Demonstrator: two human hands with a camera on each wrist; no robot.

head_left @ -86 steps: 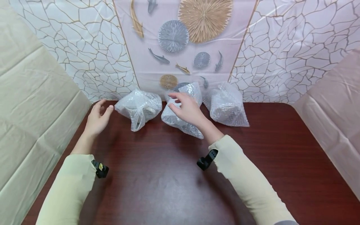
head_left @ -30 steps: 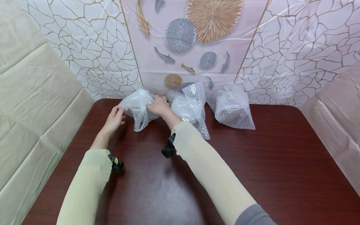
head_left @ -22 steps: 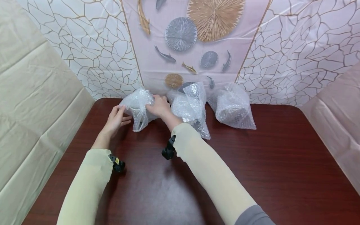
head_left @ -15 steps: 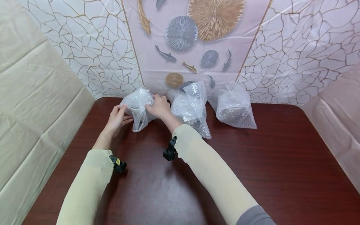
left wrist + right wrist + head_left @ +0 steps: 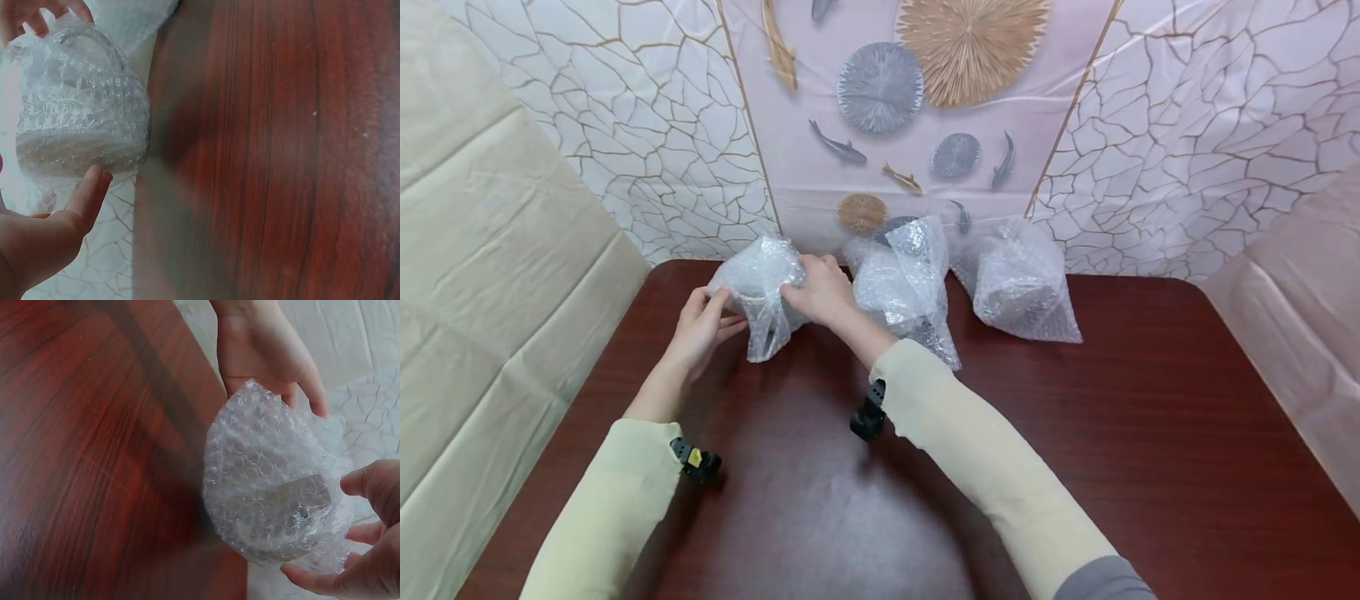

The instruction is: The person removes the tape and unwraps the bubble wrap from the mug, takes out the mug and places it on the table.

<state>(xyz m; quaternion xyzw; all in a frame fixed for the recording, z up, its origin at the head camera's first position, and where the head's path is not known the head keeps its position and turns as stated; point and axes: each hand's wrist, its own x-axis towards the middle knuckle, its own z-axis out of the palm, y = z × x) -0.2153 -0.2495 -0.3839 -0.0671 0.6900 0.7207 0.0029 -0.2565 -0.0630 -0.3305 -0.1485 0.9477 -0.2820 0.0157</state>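
Both hands grip the leftmost bubble-wrapped package near the back of the table. A pale, rounded, cup-like shape shows through its clear wrap. My left hand holds its left end, thumb on the near side and fingers reaching underneath. My right hand grips its right side between thumb and fingers. In the left wrist view, the left thumb lies against the wrapped item, where a tan lower band shows. In the right wrist view, a loose pointed flap of bubble wrap stands out between the hands.
A second bubble-wrapped package lies just right of my right hand. Farther right is a third one. All sit along the back edge of the dark red-brown table, before a patterned backdrop.
The hands have come in from apart and taken hold of the leftmost package from both sides. Since half a second ago it has shifted slightly left and nearer. The other packages stay put.
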